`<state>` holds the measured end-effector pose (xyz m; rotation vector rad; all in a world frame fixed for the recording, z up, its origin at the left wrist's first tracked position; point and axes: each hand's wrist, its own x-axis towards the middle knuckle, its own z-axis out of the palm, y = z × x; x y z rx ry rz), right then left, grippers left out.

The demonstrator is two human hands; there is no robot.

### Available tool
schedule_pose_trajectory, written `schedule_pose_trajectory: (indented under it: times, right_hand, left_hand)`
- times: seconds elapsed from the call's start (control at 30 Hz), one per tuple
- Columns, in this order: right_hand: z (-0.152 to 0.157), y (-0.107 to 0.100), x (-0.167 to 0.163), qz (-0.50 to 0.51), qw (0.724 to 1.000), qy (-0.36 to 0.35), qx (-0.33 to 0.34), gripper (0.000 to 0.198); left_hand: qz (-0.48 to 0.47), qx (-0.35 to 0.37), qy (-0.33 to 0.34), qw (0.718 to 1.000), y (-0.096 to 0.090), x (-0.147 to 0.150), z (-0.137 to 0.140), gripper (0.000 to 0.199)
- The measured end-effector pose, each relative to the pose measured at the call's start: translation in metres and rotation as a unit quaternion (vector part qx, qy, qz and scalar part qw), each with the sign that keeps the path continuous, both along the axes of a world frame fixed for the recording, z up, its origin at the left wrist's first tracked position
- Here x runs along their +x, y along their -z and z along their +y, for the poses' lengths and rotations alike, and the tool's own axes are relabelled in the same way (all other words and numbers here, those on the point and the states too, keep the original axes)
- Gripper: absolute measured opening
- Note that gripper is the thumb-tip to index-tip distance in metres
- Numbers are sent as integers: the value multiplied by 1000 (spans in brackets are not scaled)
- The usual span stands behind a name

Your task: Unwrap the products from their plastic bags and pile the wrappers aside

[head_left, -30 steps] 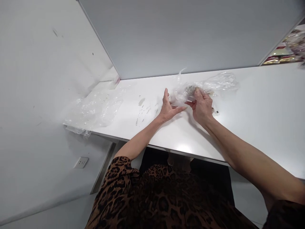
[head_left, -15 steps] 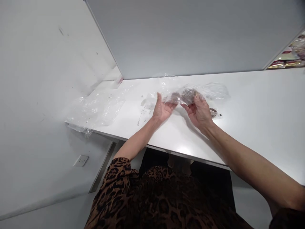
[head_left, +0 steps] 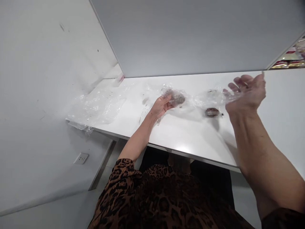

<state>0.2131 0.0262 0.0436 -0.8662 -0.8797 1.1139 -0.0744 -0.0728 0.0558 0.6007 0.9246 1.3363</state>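
My left hand (head_left: 162, 106) is closed on a clear plastic bag (head_left: 189, 98) with dark brown lumps (head_left: 177, 98) inside, just above the white counter. The bag's loose clear end stretches right to my right hand (head_left: 246, 90). That hand is raised over the counter, palm up, its fingers apart and slightly curled, and the film lies against the palm and fingers. Between the hands, a small brown item in clear wrapping (head_left: 212, 112) lies on the counter.
Crumpled clear plastic sheeting (head_left: 97, 106) covers the left end of the white counter (head_left: 181, 136), partly hanging over its front edge. A grey panel (head_left: 190, 38) stands along the back. Dark specks (head_left: 145, 101) mark the surface by my left hand. Packaged goods (head_left: 289, 58) show at far right.
My right hand has moved right and up, away from the brown lumps, turning palm up as the film stretches out. My left hand has closed on the bag with the lumps.
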Motion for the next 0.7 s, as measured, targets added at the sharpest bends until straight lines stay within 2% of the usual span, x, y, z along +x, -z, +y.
schedule_pose_trajectory:
  times: [0.07,0.1,0.17,0.23,0.37,0.47,0.53,0.6,0.7]
  right_hand:
    - [-3,-11,9,34,999,35,-16,42]
    - [-8,-17,8,38,999,26,-21,41]
    - [-21,-29,0,-26,997,-66,-15,42]
    - [-36,-34,-16,-99,982,-159,-11,49]
    - [-59,-22,-49,-143,957,-253,-29,61]
    - [-71,-11,-68,-86,942,-312,-90,69]
    - [-78,-7,-78,-43,927,-347,-138,67]
    - [-82,-8,-83,-21,920,-359,-159,57]
    - [-84,-11,-83,-25,937,-325,-124,47]
  left_hand:
    - [17,-9,38,999,0,4,-4,15]
    - [25,-9,51,998,1,5,-5,14]
    - [40,-2,67,997,2,4,-8,14]
    - [44,14,76,996,3,0,-10,13]
    - [28,32,118,992,3,-10,-17,9]
    - [19,25,136,990,3,-9,-19,10]
    - [19,22,134,991,6,-5,-17,10]
    - [27,14,139,990,9,-1,-13,6]
    - [25,-6,153,988,11,4,-6,12]
